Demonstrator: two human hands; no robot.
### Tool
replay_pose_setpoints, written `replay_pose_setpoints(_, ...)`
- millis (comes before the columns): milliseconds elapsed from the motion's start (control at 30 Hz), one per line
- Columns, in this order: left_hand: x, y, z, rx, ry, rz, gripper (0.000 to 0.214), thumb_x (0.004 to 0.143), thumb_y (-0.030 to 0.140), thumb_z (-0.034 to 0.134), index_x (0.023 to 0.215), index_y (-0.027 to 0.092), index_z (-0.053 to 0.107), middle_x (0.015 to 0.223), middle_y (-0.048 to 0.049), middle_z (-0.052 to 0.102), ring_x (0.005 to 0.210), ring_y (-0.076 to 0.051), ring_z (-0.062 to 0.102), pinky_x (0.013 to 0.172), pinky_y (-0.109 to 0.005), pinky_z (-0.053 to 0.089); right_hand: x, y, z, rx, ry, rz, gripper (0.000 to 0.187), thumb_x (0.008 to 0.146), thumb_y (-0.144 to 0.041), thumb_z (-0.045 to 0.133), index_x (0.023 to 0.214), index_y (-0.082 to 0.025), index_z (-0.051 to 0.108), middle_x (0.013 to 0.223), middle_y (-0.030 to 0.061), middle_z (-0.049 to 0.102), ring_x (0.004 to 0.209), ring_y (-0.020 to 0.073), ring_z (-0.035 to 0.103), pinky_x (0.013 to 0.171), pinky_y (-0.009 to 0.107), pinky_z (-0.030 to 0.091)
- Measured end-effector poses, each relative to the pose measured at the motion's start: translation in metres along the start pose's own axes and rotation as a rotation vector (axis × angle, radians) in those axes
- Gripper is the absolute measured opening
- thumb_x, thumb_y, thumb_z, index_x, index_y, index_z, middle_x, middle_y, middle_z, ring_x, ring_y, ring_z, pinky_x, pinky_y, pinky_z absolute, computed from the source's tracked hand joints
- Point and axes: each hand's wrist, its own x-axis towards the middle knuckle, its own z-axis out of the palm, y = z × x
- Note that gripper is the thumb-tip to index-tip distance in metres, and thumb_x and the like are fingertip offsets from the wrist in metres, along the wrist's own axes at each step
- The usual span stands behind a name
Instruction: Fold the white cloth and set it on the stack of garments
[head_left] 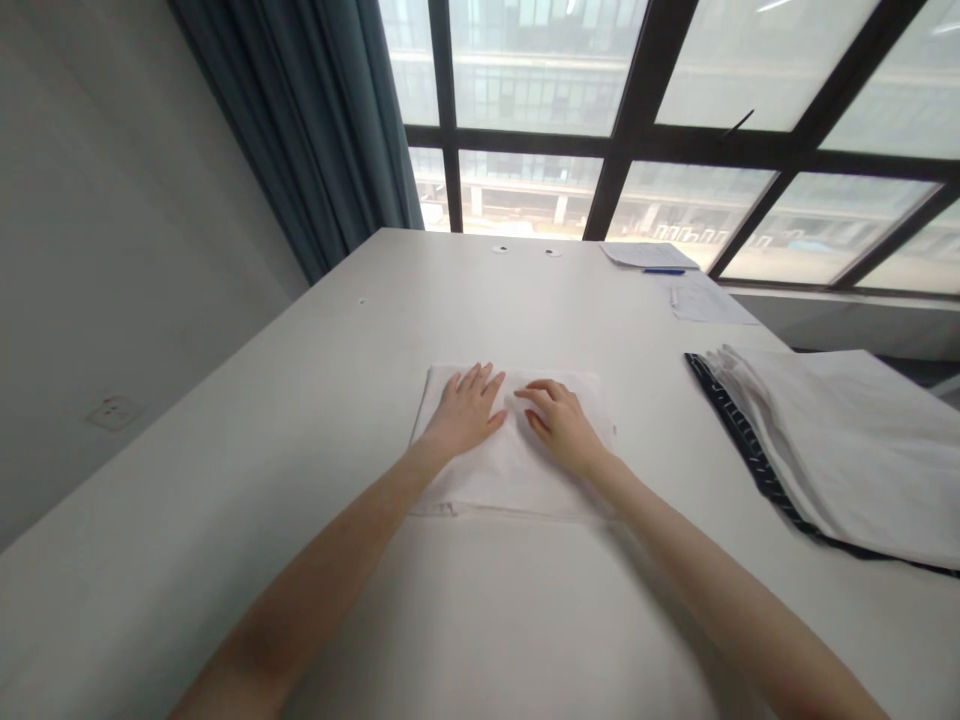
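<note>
A white cloth (517, 480), folded into a flat rectangle, lies on the white table (480, 610) in front of me. My left hand (466, 410) rests flat on its left half, palm down, with the fingers spread. Over the right half, my right hand (556, 420) has its fingers bent and apart, the tips at the cloth near the middle. No object shows in either hand. A small dark mark sits at the cloth's right edge.
A stack of white cloth (862, 440) on a dark patterned piece (750, 455) lies at the right. Papers (649, 255) and a blue pen (664, 271) are at the far right corner. Behind stand a window and a blue curtain (322, 130); a wall socket (114, 412) is left.
</note>
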Motion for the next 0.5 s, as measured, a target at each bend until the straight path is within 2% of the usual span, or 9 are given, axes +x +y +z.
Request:
replay_pose_setpoints(100,-0.001,-0.003,0.006,0.001,-0.012,-0.003,0.06,0.098,0.043,0.039,0.151,0.016,0.031,0.158,-0.0137,0.028,0.147,-0.029,0.023,0.116,-0.052,0.022,0.02,0.006,0.014,-0.166,-0.044,0.109,0.042,0.095,-0.021,0.043,0.135,-0.019,0.054,0.141,0.0123,0.052,0.131,0.0266,0.044,0.107,0.044,0.035)
replay_pose_setpoints(233,-0.002,-0.005,0.011,-0.016,-0.045,-0.009,0.061,0.099,0.046,0.036,0.151,0.016,0.03,0.159,-0.0121,0.026,0.148,-0.027,0.02,0.117,-0.052,0.019,0.019,0.008,0.023,-0.316,-0.149,0.161,0.048,0.101,-0.031,0.031,0.147,-0.02,0.041,0.153,0.0067,0.041,0.142,0.0263,0.031,0.115,0.046,0.022)
replay_pose_setpoints(333,-0.001,-0.006,0.012,-0.035,-0.068,-0.016,0.062,0.098,0.048,0.035,0.152,0.018,0.028,0.16,-0.0103,0.024,0.148,-0.027,0.018,0.117,-0.053,0.018,0.014,0.009,0.024,-0.378,-0.197,0.175,0.051,0.102,-0.037,0.027,0.151,-0.025,0.034,0.156,0.0042,0.035,0.143,0.0262,0.029,0.115,0.047,0.019)
replay_pose_setpoints(500,-0.004,-0.016,0.011,-0.028,-0.102,-0.055,0.068,0.098,0.056,0.03,0.153,0.015,0.026,0.16,-0.0108,0.022,0.149,-0.027,0.016,0.118,-0.054,0.017,0.01,0.021,0.018,-0.433,-0.211,0.224,0.055,0.101,-0.048,0.024,0.152,-0.028,0.032,0.157,0.0033,0.034,0.145,0.0256,0.026,0.116,0.048,0.017)
